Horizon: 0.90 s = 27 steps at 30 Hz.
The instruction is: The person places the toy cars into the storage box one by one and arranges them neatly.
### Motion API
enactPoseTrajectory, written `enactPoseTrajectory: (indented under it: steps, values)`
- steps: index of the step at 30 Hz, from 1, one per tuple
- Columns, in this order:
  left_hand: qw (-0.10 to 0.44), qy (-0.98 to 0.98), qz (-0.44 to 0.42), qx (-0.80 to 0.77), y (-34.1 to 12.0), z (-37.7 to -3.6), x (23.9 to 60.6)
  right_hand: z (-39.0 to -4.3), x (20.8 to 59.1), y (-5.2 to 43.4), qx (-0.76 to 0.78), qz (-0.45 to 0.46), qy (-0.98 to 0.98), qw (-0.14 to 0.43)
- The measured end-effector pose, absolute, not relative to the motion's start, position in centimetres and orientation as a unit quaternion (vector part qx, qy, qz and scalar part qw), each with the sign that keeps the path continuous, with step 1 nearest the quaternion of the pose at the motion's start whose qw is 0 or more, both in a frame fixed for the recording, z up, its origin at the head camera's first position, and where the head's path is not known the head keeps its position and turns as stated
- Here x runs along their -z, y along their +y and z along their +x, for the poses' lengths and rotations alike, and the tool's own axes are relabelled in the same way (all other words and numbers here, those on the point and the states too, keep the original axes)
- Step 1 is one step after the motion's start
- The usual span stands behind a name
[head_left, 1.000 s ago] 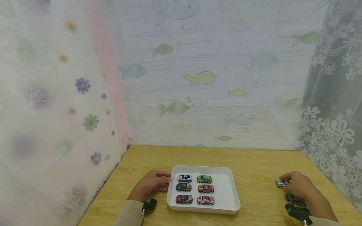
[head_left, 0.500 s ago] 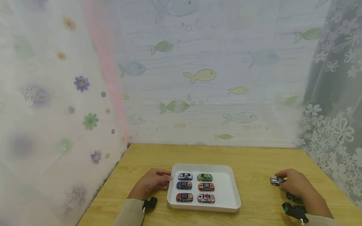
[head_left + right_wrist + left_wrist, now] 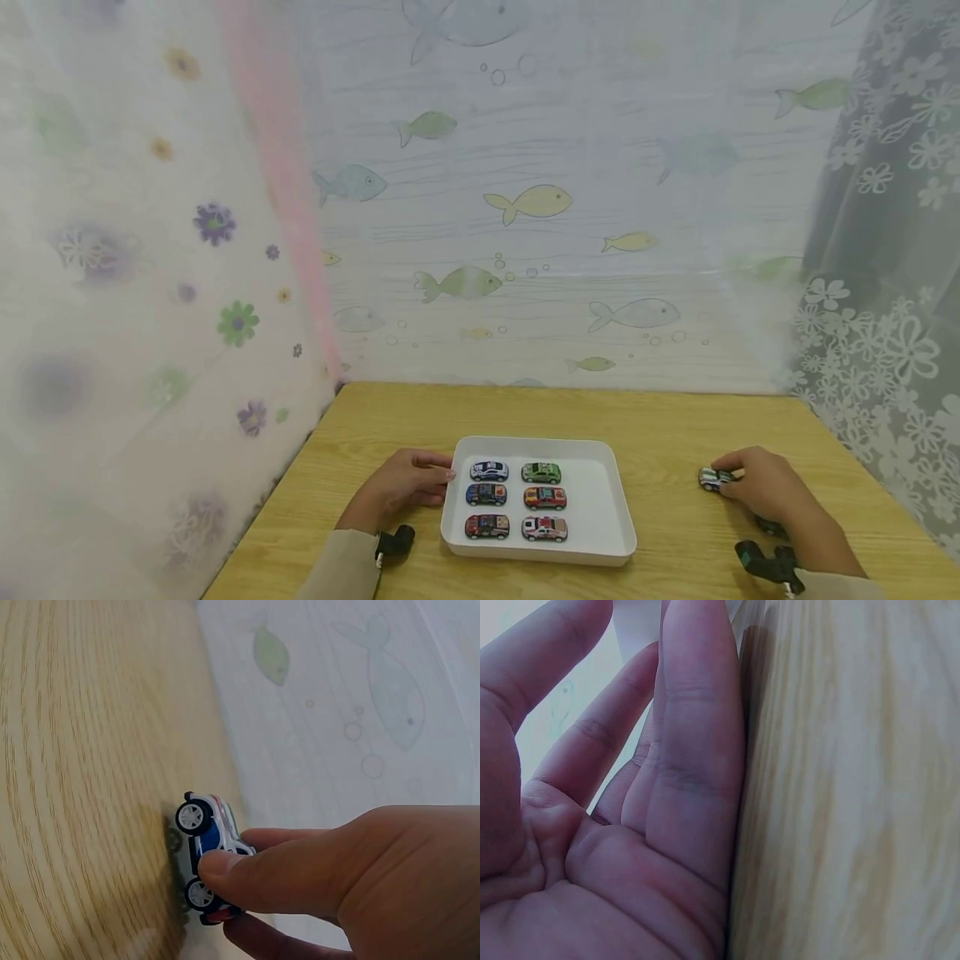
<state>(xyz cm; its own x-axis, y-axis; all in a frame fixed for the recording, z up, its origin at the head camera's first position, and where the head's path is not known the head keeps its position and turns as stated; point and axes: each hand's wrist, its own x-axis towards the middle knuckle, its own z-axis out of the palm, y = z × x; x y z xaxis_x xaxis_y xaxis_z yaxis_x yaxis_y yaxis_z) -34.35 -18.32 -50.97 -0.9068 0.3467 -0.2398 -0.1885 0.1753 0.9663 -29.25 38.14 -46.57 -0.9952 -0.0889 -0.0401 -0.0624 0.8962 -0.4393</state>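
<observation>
right hand (image 3: 761, 487) has a pinching grip on the white toy car (image 3: 712, 477); keep it level, lift clear of the counter (image 3: 675, 425); left hand (image 3: 405, 487) rests flat, fingers relaxed, against the tray (image 3: 618, 508).

Curtained recording booth: fish-print curtain (image 3: 525, 200), wooden table (image 3: 675, 425)

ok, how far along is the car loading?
Done: six cars sit in the tray, two columns of three, e.g. the green car at the far end. In hand: the right hand pinches a white car off to the tray's right; the left hand rests at the tray's left edge. Left: a dark car on the table beside the right wrist. The tray's right side has bare floor.
</observation>
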Motion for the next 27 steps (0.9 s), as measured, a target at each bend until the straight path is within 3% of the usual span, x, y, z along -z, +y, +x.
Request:
enactPoseTrajectory:
  steps: [27]
  values:
    - [0.206,0.747,0.059,-0.629,-18.3,-34.6,51.4,-29.6,47.1,35.2,0.268,-0.059,0.961,-0.03]
